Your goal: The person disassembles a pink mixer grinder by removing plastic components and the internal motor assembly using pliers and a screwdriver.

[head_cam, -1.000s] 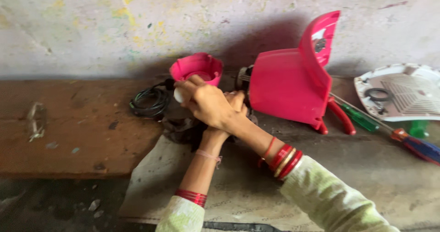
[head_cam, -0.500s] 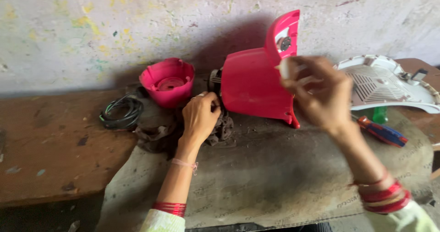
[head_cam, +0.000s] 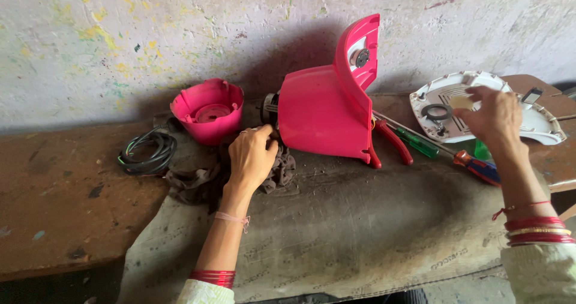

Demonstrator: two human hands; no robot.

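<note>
Two hands work on the table (head_cam: 66,220). Left hand (head_cam: 252,157), fingers loosely curled, rests against the pink appliance housing (head_cam: 321,115) at its nine o'clock. Right hand (head_cam: 495,115) pinches a small pale piece (head_cam: 461,102) over the white base plate (head_cam: 543,124). Pink cup (head_cam: 207,109) holds only its moulded hub.

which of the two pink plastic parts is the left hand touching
The big pink housing lying on its side. The left hand rests at its lower left edge; the small pink cup-shaped part sits apart, untouched.

small item in right hand (head_cam: 493,115) unclear
</note>
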